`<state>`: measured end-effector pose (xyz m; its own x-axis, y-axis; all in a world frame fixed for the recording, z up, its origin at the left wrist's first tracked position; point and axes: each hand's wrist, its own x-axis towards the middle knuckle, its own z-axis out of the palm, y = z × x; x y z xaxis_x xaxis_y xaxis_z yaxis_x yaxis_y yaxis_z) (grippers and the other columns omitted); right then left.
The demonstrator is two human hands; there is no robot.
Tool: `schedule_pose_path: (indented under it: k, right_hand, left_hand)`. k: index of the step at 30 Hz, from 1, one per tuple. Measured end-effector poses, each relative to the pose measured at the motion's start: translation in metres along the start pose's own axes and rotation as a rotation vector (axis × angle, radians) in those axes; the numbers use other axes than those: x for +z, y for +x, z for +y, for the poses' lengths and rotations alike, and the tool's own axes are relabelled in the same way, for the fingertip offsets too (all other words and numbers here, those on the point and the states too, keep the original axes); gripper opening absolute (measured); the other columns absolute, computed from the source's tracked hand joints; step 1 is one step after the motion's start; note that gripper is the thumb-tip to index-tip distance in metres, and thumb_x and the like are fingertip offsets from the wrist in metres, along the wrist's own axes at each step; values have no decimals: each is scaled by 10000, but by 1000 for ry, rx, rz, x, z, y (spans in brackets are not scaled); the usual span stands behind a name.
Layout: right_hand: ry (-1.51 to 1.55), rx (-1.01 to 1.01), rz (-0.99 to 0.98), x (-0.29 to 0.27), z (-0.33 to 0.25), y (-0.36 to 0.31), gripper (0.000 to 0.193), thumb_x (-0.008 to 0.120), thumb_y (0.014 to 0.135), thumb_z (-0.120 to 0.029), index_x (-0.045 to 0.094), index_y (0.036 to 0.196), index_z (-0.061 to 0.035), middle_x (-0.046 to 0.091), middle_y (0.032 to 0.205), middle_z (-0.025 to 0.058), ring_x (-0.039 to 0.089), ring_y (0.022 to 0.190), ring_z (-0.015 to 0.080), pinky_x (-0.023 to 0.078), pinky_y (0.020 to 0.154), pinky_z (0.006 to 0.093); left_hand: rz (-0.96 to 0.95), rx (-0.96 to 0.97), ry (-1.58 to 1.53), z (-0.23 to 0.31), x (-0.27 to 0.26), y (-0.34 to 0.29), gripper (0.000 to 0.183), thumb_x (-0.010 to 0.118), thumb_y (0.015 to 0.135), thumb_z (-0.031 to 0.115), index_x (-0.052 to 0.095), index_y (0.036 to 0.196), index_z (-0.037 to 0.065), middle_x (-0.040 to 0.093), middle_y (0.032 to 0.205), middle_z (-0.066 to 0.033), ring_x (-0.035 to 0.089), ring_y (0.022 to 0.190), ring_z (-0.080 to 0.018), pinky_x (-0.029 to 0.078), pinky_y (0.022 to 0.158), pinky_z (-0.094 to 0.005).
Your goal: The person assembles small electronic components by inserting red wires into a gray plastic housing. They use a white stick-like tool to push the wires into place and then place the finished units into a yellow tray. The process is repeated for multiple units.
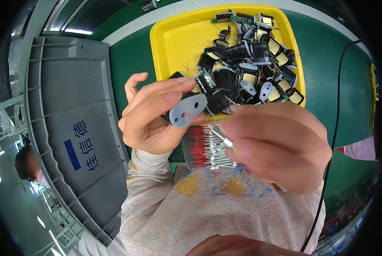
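Observation:
Between its thumb and fingers, my left hand (150, 113) grips a black device with a grey oval end cap (188, 111) that has dark holes in it. Thin red wire runs from the cap toward my right hand (280, 147), which is blurred and pinches a small metal-and-white cylindrical part (220, 135). A thin pointed tip (230, 100) also sticks out by the right fingertips; its kind is unclear. Below both hands, a clear box (210, 149) holds rows of small white parts with red wires.
A yellow tray (169, 38) holds a heap of black devices (238, 55) with grey caps, circuit boards and loose wires. On the left stands a large grey plastic crate (71, 106). A black cable (337, 115) runs down the right side of the green table (319, 64).

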<state>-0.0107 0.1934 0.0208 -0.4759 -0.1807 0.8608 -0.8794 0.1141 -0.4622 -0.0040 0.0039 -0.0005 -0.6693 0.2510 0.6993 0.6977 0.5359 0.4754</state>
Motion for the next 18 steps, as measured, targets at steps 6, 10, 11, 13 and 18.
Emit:
schedule_pose_path:
  k: [6,10,11,13,18]
  right_hand:
    - [-43,26,29,5,1,-2,439,731,577,44,486,940,20,608,798,173,625,643,268,542,534,303]
    - [-5,80,-192,-15,0,10,442,739,574,40,486,936,28,615,799,184,631,659,283,540,548,316]
    - [11,72,-208,-15,0,11,443,741,573,38,486,935,29,617,798,187,633,665,287,539,551,319]
    - [32,48,-161,-11,3,12,446,745,571,34,486,934,31,621,796,191,636,677,295,538,558,324]
    - [6,82,-328,-23,0,13,450,748,572,30,487,938,30,625,792,190,639,685,296,536,557,325]
  left_hand:
    - [111,-99,-190,2,10,-2,378,784,614,110,563,916,54,673,840,-131,651,801,-209,335,854,-394]
    - [120,-95,-175,1,11,-4,386,785,613,111,563,923,50,673,844,-134,647,803,-201,331,854,-392]
    - [121,-93,-168,1,11,-5,387,785,613,111,562,924,50,672,846,-134,647,803,-201,329,855,-391]
    - [121,-87,-171,0,11,-4,387,786,614,112,561,923,50,672,851,-136,647,804,-202,327,859,-392]
    - [119,-87,-176,-1,10,-4,380,785,621,118,557,920,58,671,856,-136,650,811,-208,323,875,-398]
